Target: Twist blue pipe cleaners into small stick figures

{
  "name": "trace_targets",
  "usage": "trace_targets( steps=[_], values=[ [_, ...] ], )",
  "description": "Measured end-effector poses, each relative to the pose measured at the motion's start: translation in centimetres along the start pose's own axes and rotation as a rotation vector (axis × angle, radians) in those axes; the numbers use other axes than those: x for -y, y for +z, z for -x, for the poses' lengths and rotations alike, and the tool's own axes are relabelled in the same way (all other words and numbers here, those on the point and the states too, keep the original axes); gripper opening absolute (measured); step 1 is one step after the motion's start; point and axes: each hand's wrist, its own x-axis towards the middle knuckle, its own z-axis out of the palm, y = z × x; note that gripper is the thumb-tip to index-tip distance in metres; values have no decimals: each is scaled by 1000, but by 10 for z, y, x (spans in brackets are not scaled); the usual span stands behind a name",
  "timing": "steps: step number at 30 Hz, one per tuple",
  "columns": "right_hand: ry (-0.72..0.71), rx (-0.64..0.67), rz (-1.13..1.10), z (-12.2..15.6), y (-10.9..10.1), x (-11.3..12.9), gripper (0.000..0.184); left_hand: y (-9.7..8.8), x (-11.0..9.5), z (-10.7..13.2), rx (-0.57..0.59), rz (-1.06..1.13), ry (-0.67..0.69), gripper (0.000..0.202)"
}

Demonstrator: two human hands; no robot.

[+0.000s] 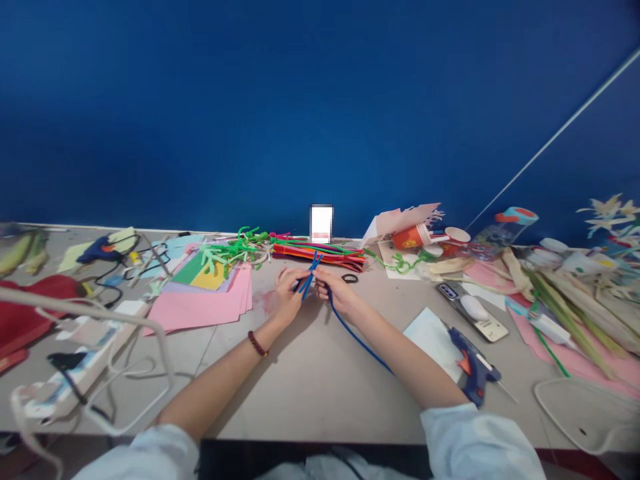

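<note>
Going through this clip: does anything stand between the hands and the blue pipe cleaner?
Nothing visible does. The left hand and right hand both grip the blue pipe cleaner directly, and its long end trails down beside the right forearm.

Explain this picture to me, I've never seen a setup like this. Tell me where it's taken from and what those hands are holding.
There's no machine here. These are a person's two bare hands, seen from a camera worn on that person's head, looking forward and down. The left hand and the right hand both pinch a long blue fuzzy pipe cleaner, its strands crossing between them. On the pale tabletop lie sheets of pink paper, a bundle of multicoloured pipe cleaners and a blue glue gun with an orange trigger.
</note>
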Motion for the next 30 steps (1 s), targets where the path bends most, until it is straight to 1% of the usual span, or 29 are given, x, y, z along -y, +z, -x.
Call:
trace_targets(
  steps=[8,10,11,13,16,18,20,21,23,27,30],
  values=[
    [38,22,13,0,-2,2,38,0,0,1,25,9,-19,8],
    [15,-1,62,-2,-2,1,40,0,0,2,25,14,-30,8],
    [-21,-29,108,-2,-1,1,39,0,0,2,21,19,-32,8],
    [-147,-110,245,-3,-1,-2,37,1,1,2,9,27,-36,6],
    [-424,-243,532,-3,1,-6,27,2,2,3,2,32,-58,5],
    [-579,-302,704,-1,1,-7,19,1,1,3,9,39,-76,4],
    [-641,-320,796,0,1,-7,15,1,0,2,22,49,-91,5],
    [-635,-313,804,0,1,-7,14,0,-1,2,29,53,-97,5],
    [-575,-272,740,-1,-1,-6,17,0,-4,1,42,50,-97,7],
    [-333,-145,492,-4,-6,2,27,0,-6,0,41,6,-60,8],
    [-175,-114,373,-4,-8,9,27,1,-6,-1,19,-36,-30,7]
  ],
)
